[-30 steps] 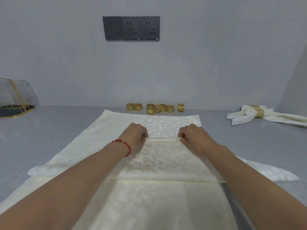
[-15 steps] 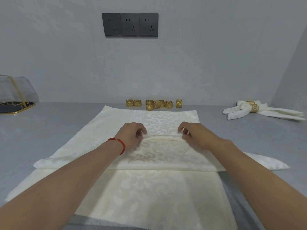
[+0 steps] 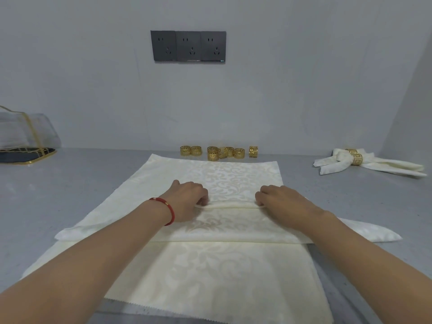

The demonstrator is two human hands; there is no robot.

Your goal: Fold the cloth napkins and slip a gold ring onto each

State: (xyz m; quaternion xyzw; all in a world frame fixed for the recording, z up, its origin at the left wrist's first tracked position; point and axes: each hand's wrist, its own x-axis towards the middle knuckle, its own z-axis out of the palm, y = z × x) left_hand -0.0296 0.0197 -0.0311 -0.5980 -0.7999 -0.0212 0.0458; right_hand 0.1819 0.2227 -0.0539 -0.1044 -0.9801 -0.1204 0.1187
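A cream damask napkin [image 3: 236,176] lies spread in the middle of the grey table, on top of more cream cloth [image 3: 210,272] nearer to me. Its near part is folded over into a band across the table. My left hand [image 3: 187,201] and my right hand [image 3: 280,202] each pinch one end of a narrow pleat [image 3: 231,205] raised in the napkin between them. Several gold rings [image 3: 219,152] sit in a row at the wall behind the napkin. A folded napkin with a gold ring [image 3: 355,159] on it lies at the far right.
A clear cover with gold trim over a dark tray [image 3: 25,153] stands at the far left. Three dark wall sockets [image 3: 188,46] are on the wall above the rings. A side wall closes in the table on the right.
Both hands have stayed on the pleat and raised it a little higher. The view has tilted, showing more of the cloth's near edge.
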